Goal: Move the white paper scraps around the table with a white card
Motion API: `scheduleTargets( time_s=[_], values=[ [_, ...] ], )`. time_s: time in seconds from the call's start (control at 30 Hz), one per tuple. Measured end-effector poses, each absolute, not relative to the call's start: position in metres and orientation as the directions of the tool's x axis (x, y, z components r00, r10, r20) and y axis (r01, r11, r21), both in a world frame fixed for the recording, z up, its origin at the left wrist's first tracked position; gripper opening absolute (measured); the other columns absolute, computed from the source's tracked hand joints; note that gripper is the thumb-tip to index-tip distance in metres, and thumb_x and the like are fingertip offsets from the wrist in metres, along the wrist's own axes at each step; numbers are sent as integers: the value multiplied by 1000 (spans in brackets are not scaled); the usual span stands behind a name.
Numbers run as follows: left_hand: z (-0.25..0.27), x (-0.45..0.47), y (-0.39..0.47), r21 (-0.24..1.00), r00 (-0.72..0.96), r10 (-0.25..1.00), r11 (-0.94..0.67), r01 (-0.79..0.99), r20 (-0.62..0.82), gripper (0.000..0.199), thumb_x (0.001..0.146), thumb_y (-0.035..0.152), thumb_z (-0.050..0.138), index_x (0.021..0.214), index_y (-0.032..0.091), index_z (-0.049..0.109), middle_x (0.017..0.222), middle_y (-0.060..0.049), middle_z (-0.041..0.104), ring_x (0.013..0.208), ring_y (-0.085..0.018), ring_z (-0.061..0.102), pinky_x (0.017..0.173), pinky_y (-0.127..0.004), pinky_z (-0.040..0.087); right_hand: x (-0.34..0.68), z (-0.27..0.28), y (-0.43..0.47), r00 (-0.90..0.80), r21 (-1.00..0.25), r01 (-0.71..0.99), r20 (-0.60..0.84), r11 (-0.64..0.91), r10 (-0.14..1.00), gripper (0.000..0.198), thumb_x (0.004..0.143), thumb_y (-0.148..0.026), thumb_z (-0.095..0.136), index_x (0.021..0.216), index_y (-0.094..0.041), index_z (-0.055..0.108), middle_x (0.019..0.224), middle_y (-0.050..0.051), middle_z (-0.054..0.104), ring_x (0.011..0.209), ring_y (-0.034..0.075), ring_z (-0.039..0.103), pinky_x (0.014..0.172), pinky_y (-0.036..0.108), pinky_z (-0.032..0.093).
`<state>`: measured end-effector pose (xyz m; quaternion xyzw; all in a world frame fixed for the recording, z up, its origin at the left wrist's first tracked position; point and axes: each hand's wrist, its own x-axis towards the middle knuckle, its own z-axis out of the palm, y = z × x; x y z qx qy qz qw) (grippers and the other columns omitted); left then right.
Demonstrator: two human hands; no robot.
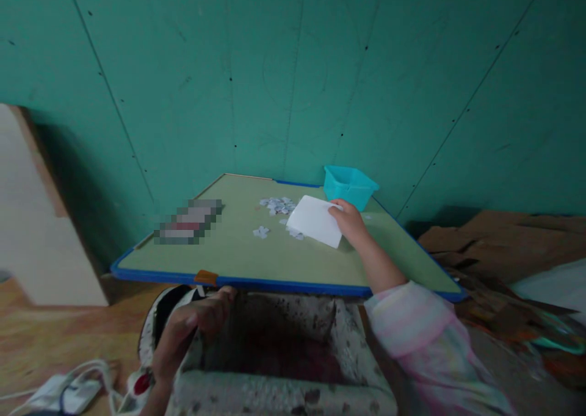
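Note:
My right hand [348, 222] is closed on the right edge of a white sheet of paper or card [315, 219], pinched between thumb and fingers and tilted above the table. Beneath and beyond the sheet lie small white paper pieces [279, 205], several in a pile, with a small cluster nearer the front. Below the table edge, my left hand [201, 315] is closed at the left rear rim of an open, pale fabric bag [284, 388] with dark specks. Its fingertips are partly hidden, and the bag's inside is dark.
A turquoise plastic basket [350, 187] stands at the table's back right. On the left lies a pixelated flat item [190, 222]. The green table [256, 260] has a blue edge with an orange patch. Cardboard [485, 245] is piled at right; a power strip [68, 391] lies lower left.

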<state>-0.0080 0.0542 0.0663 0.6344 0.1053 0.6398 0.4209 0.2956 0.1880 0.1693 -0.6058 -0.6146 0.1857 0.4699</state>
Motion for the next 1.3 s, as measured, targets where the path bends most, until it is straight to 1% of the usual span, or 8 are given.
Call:
scheduleTargets(
  time_s=[0.1, 0.23, 0.4, 0.6, 0.7, 0.93, 1.1, 1.3],
  values=[
    [73, -8, 53, 665, 138, 676, -630, -401, 724, 42, 93, 38, 36, 56, 20, 47, 48, -1, 43, 51, -18, 42, 72, -42, 40, 291, 168, 187, 106, -802, 549, 347, 236, 932, 29, 66, -36, 50, 87, -20, 62, 78, 2, 64, 73, 19, 56, 66, 29, 41],
    [83, -10, 55, 671, 247, 628, -644, -367, 738, 40, 93, 39, 36, 60, 21, 49, 49, -1, 45, 50, -19, 44, 70, -43, 43, 285, 168, 183, 68, -798, 549, 340, 249, 938, 26, 66, -34, 52, 86, -20, 63, 78, 1, 64, 71, 18, 55, 64, 28, 39],
    [85, -14, 56, 664, 254, 619, -637, -393, 744, 43, 94, 38, 38, 58, 19, 50, 51, -2, 46, 48, -17, 41, 70, -43, 46, 288, 169, 182, 25, -880, 432, 229, 196, 973, 26, 64, -35, 54, 83, -20, 62, 61, -3, 55, 58, 16, 49, 54, 26, 34],
    [79, -20, 58, 684, 295, 618, -636, -356, 729, 43, 95, 38, 38, 59, 20, 54, 52, -3, 50, 53, -19, 42, 73, -40, 46, 285, 162, 190, 23, -859, 440, 302, 262, 953, 30, 68, -35, 55, 92, -20, 62, 83, 0, 65, 71, 17, 55, 64, 27, 41],
    [76, -17, 57, 677, 233, 643, -634, -374, 730, 43, 94, 37, 38, 58, 20, 54, 51, -2, 49, 53, -19, 45, 74, -41, 45, 278, 160, 191, 5, -839, 467, 317, 278, 948, 29, 70, -33, 55, 94, -19, 62, 91, 3, 67, 78, 18, 57, 71, 29, 42],
    [76, -12, 54, 681, 176, 667, -648, -341, 724, 45, 94, 37, 39, 55, 20, 53, 48, -2, 50, 50, -19, 45, 75, -40, 42, 275, 165, 186, -29, -900, 400, 176, 173, 984, 21, 65, -32, 54, 81, -19, 62, 60, -3, 56, 56, 15, 49, 53, 25, 34],
    [79, -25, 61, 694, 300, 626, -658, -292, 720, 45, 94, 38, 38, 56, 19, 55, 49, -4, 53, 51, -20, 48, 75, -42, 44, 274, 164, 187, 29, -910, 375, 203, 178, 979, 26, 64, -33, 56, 85, -20, 61, 68, -2, 60, 60, 15, 52, 56, 26, 36],
    [76, -33, 64, 701, 385, 589, -645, -305, 710, 41, 94, 37, 36, 64, 20, 58, 54, -5, 54, 57, -23, 52, 80, -47, 45, 271, 162, 185, -41, -902, 393, 178, 179, 983, 25, 64, -36, 55, 83, -21, 61, 65, -2, 59, 58, 15, 51, 56, 26, 36]
  ],
)
